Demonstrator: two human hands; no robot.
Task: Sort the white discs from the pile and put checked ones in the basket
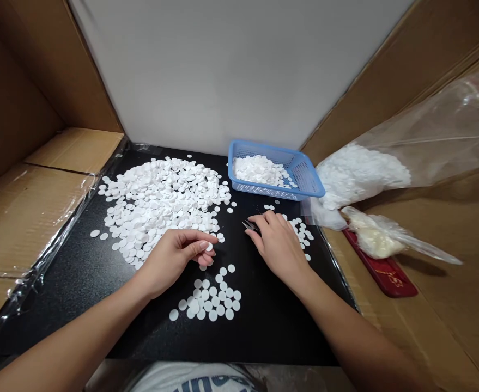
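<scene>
My left hand (182, 251) pinches a small round white disc (209, 246) between thumb and index finger, its other fingers curled below. My right hand (278, 239) is closed on a small dark tool with two pointed metal tips (249, 225); the palm hides the rest, so its exact kind is unclear. The tips point left, apart from the disc. A large heap of white discs (161, 196) lies beyond my left hand. A smaller loose group of discs (213, 299) is spread nearer to me. More discs (303, 235) lie beside my right hand, partly behind it.
A blue perforated basket (278, 193) holding many discs stands at the back. At right are a clear bag of white pieces (364, 171), a knotted bag with pale yellow contents (380, 242) and a red flat box (386, 275). Cardboard (26, 201) flanks the black tabletop (141, 332).
</scene>
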